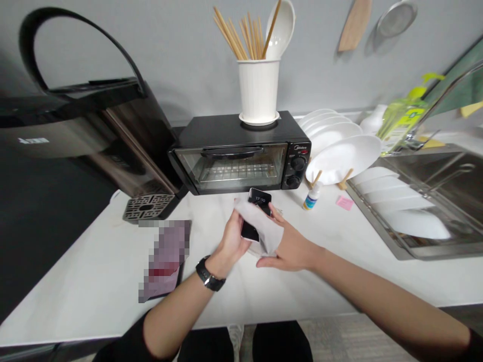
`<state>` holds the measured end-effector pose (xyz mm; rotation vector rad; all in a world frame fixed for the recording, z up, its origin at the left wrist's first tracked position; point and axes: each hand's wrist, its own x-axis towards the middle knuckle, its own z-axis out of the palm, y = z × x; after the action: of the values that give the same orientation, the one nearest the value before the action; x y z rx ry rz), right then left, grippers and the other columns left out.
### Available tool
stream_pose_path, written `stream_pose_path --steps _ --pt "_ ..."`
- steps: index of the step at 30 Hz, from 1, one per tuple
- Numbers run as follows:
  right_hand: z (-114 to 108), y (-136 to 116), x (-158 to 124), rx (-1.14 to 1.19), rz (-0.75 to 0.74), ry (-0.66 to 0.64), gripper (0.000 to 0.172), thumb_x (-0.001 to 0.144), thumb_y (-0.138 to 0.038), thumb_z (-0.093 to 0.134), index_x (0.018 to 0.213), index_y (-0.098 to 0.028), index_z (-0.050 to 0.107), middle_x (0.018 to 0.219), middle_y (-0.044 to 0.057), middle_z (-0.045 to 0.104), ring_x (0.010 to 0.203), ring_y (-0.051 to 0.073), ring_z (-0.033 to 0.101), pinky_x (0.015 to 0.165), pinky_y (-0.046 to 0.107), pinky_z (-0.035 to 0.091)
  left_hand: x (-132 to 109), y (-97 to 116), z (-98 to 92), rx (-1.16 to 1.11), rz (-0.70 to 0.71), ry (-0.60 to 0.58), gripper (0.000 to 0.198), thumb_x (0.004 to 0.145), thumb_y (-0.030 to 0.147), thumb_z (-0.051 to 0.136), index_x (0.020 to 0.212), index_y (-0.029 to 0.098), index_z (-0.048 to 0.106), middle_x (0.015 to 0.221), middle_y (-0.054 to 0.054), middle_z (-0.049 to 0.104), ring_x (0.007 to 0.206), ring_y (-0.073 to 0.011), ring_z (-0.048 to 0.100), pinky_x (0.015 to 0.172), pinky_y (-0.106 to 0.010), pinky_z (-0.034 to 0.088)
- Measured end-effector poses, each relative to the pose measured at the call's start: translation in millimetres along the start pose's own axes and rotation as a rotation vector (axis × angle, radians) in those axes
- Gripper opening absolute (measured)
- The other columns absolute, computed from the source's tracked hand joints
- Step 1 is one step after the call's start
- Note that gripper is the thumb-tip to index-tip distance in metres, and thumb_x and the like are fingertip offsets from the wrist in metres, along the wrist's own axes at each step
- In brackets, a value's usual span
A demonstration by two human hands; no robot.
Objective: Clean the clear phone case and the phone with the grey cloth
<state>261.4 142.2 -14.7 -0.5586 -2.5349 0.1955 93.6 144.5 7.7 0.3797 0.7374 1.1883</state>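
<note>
A smartphone [250,231] with a lit clock on its dark screen is held above the counter, in front of the toaster oven. My left hand [233,236] grips it along its left side, fingers closed round the edge. A thin white wipe [268,229] lies across the middle of the screen and hides part of it. My right hand [289,246] holds the wipe against the phone, thumb below and fingers on the far side. Something round and pale, partly hidden, shows on the counter beneath the hands; I cannot make out what it is.
Behind stands a black toaster oven [234,173] bearing a white cup [259,90] of chopsticks. A dispenser [124,151] and a blurred tablet-like panel [166,261] are left. Right are a small bottle [311,197], pink note [344,202], racked plates [343,158] and the sink [396,246].
</note>
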Motion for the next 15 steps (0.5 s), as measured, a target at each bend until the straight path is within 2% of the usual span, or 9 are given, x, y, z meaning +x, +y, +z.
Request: stream_pose_path --steps 2,4,6,9,10,12,15 --pt "-6.3 -5.0 3.6 -0.004 -0.032 -0.098 0.096 0.098 -0.072 0.051 0.168 -0.015 0.020 0.174 0.019 0.024 0.164 0.033 0.013 0.131 0.062 0.011 0.8 3.2 -3.0 -0.023 0.008 0.002 0.058 0.102 0.064 0.048 0.117 0.014 0.073 0.111 -0.011 0.080 0.118 -0.0314 0.072 0.110 -0.046 0.052" --pt "-11.3 -3.8 5.7 -0.043 -0.003 -0.126 0.088 0.099 -0.073 0.047 0.165 -0.017 0.034 0.174 0.015 0.025 0.164 0.033 0.011 0.131 0.063 0.011 0.6 5.5 -4.4 -0.014 0.024 0.016 0.056 0.101 0.064 0.053 0.119 0.016 0.073 0.111 -0.010 0.081 0.118 -0.0308 0.072 0.110 -0.046 0.052" --pt "-14.0 2.7 5.5 -0.110 0.109 -0.081 0.079 0.100 -0.073 0.044 0.153 -0.016 0.055 0.173 0.015 0.027 0.164 0.037 0.010 0.129 0.068 0.009 -0.7 6.2 -3.2 0.026 0.040 0.019 0.054 0.100 0.062 0.056 0.123 0.017 0.073 0.116 -0.010 0.080 0.122 -0.0310 0.071 0.112 -0.046 0.051" --pt "-13.7 14.1 3.0 -0.211 0.310 0.015 0.073 0.100 -0.072 0.044 0.128 -0.012 0.076 0.173 0.019 0.026 0.163 0.044 0.007 0.127 0.073 0.007 -4.1 4.9 1.7 0.109 -0.008 -0.086 0.055 0.101 0.060 0.056 0.132 0.016 0.071 0.130 -0.012 0.076 0.130 -0.0327 0.066 0.117 -0.046 0.046" --pt "-12.5 15.8 2.4 -0.224 0.349 0.033 0.073 0.099 -0.072 0.046 0.124 -0.010 0.077 0.173 0.020 0.025 0.162 0.046 0.007 0.127 0.073 0.006 -5.1 4.3 3.2 0.140 -0.026 -0.123 0.056 0.101 0.059 0.057 0.134 0.016 0.070 0.133 -0.012 0.074 0.132 -0.0331 0.065 0.118 -0.046 0.045" --pt "-8.8 13.5 2.3 -0.199 0.356 0.030 0.079 0.096 -0.074 0.050 0.130 -0.006 0.073 0.173 0.024 0.019 0.162 0.046 0.006 0.127 0.073 0.007 -6.3 3.5 5.0 0.181 -0.035 -0.143 0.057 0.100 0.059 0.058 0.138 0.017 0.068 0.135 -0.013 0.073 0.134 -0.0334 0.064 0.119 -0.046 0.044" --pt "-2.1 -1.5 4.3 -0.086 0.189 -0.063 0.098 0.089 -0.080 0.056 0.150 -0.003 0.055 0.174 0.027 0.010 0.163 0.041 0.006 0.128 0.068 0.014 -5.6 5.6 4.1 0.158 -0.018 -0.054 0.065 0.099 0.066 0.054 0.140 0.017 0.066 0.130 -0.013 0.075 0.126 -0.0340 0.069 0.114 -0.047 0.049"
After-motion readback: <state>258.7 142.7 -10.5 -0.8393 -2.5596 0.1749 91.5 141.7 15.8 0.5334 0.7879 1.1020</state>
